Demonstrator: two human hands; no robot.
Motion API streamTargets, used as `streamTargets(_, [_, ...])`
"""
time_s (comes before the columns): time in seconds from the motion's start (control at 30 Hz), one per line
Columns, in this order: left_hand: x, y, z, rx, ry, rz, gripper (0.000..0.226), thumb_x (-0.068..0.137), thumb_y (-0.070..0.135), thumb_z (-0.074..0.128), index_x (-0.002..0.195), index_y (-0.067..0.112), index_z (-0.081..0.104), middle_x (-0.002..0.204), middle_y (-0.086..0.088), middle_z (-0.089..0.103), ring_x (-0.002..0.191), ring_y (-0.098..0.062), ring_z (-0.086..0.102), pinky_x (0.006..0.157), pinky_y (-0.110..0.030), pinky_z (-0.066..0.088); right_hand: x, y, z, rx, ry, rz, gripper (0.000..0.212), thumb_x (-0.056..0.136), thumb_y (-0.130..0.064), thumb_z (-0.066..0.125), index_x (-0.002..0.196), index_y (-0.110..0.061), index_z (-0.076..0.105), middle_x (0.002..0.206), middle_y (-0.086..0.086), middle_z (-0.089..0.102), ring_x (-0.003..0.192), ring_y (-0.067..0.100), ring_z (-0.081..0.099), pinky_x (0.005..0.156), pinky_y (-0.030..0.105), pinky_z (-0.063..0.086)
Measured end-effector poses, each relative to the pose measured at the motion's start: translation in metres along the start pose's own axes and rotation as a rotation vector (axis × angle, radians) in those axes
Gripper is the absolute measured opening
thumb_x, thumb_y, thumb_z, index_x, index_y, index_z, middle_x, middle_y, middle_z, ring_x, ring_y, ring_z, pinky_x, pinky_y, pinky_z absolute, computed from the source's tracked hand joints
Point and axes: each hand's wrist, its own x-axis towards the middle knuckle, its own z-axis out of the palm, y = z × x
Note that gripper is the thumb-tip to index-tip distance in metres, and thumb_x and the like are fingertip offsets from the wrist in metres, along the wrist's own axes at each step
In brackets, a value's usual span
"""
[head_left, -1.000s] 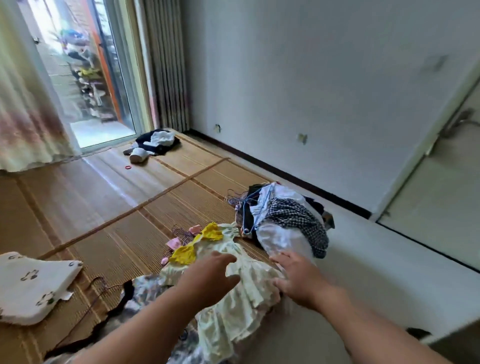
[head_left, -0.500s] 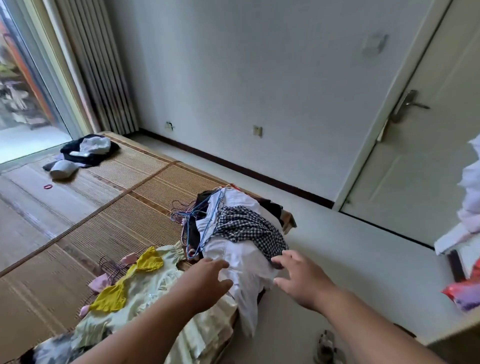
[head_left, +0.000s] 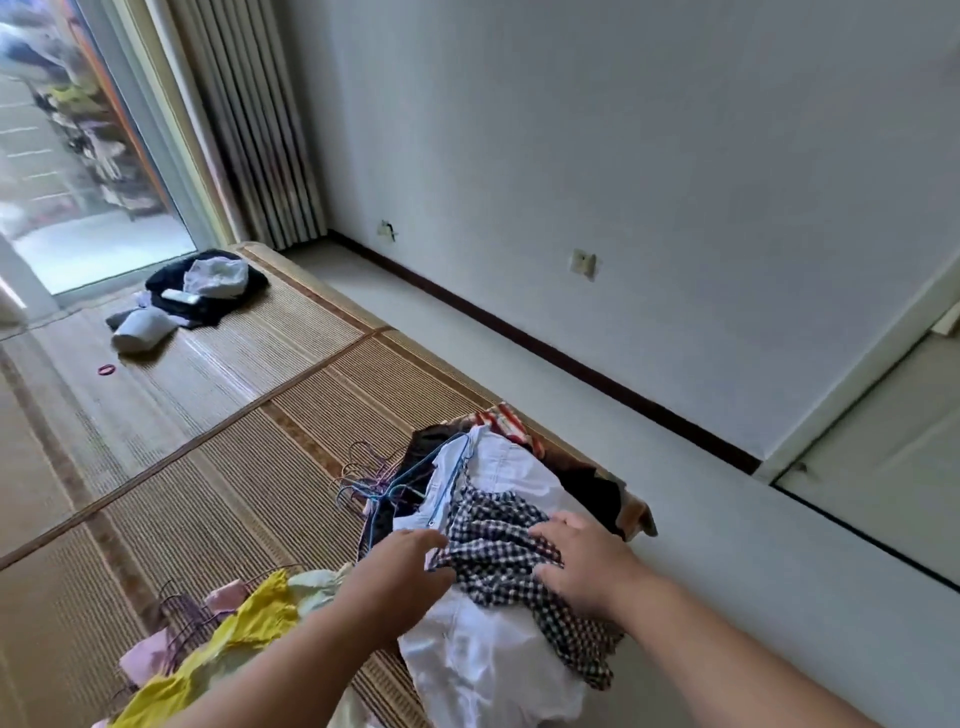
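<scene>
A heap of clothes lies at the edge of the woven straw mat (head_left: 249, 467). On top is a black-and-white checked garment (head_left: 493, 540) over a white garment (head_left: 498, 660), with dark clothes and blue wire hangers (head_left: 395, 483) behind. My left hand (head_left: 400, 577) reaches over the heap's left side, fingers extended and touching the checked cloth. My right hand (head_left: 582, 561) rests flat on the checked garment's right part, fingers spread. A pale green and yellow dress (head_left: 249, 623) lies at the lower left, beside my left forearm.
A second small pile of dark and white clothes (head_left: 202, 291) lies far back on the mat near the glass door (head_left: 78, 156). A small red ring (head_left: 106, 370) lies on the mat. A white wall and dark baseboard (head_left: 571, 364) run on the right; a door (head_left: 883, 467) stands further right.
Both hands left the pale green dress and moved right and forward onto the heap with the checked garment. The view swung along with them.
</scene>
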Motion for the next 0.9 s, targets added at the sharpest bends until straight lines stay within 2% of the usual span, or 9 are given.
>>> streamTargets(0.17, [0.06, 0.007, -0.003, -0.072, 0.064, -0.182, 0.045, 0.087, 0.045, 0.058, 0.13, 0.033, 0.051, 0.122, 0.004, 0.06, 0.093, -0.01, 0.059, 0.083, -0.026, 0.051, 0.104, 0.026, -0.023, -0.076, -0.089, -0.144, 0.053, 0.087, -0.042, 0.053, 0.139, -0.034, 0.041, 0.152, -0.002, 0.028, 0.138, 0.02, 0.03, 0.11, 0.036, 0.029])
streamTargets(0.3, [0.106, 0.008, 0.003, -0.16, 0.136, -0.362, 0.045, 0.087, 0.046, 0.059, 0.129, 0.031, 0.051, 0.119, 0.004, 0.061, 0.087, -0.007, 0.058, 0.084, -0.031, 0.054, 0.189, 0.048, -0.038, -0.149, -0.222, -0.297, 0.053, 0.088, -0.041, 0.052, 0.139, -0.034, 0.039, 0.151, 0.0, 0.029, 0.138, 0.018, 0.03, 0.111, 0.035, 0.029])
streamTargets(0.53, [0.149, -0.004, 0.033, -0.21, 0.136, -0.637, 0.043, 0.088, 0.045, 0.057, 0.128, 0.029, 0.053, 0.12, 0.001, 0.061, 0.098, -0.015, 0.059, 0.087, -0.035, 0.053, 0.301, 0.065, -0.046, -0.324, -0.307, -0.482, 0.067, 0.086, -0.038, 0.056, 0.145, -0.036, 0.023, 0.149, -0.004, 0.033, 0.134, 0.019, 0.035, 0.107, 0.044, 0.035])
streamTargets(0.63, [0.16, -0.021, 0.053, -0.222, 0.106, -0.727, 0.044, 0.089, 0.046, 0.053, 0.129, 0.027, 0.053, 0.121, -0.001, 0.058, 0.104, -0.019, 0.058, 0.088, -0.038, 0.052, 0.337, 0.062, -0.022, -0.403, -0.349, -0.515, 0.068, 0.086, -0.04, 0.055, 0.145, -0.036, 0.022, 0.15, -0.005, 0.032, 0.135, 0.018, 0.033, 0.106, 0.043, 0.035])
streamTargets(0.77, [0.177, -0.052, 0.092, -0.283, 0.058, -0.81, 0.049, 0.089, 0.043, 0.053, 0.135, 0.029, 0.047, 0.133, -0.003, 0.053, 0.114, -0.022, 0.055, 0.093, -0.038, 0.049, 0.374, 0.054, 0.028, -0.446, -0.394, -0.559, 0.069, 0.087, -0.047, 0.054, 0.146, -0.034, 0.02, 0.15, -0.004, 0.032, 0.136, 0.02, 0.033, 0.107, 0.041, 0.035])
streamTargets(0.9, [0.193, -0.088, 0.134, -0.329, 0.084, -0.852, 0.063, 0.089, 0.043, 0.053, 0.145, 0.023, 0.033, 0.147, -0.001, 0.038, 0.133, -0.02, 0.039, 0.107, -0.036, 0.037, 0.415, 0.04, 0.076, -0.414, -0.349, -0.56, 0.088, 0.083, -0.055, 0.058, 0.15, -0.034, 0.004, 0.155, -0.004, 0.023, 0.14, 0.02, 0.026, 0.109, 0.044, 0.032])
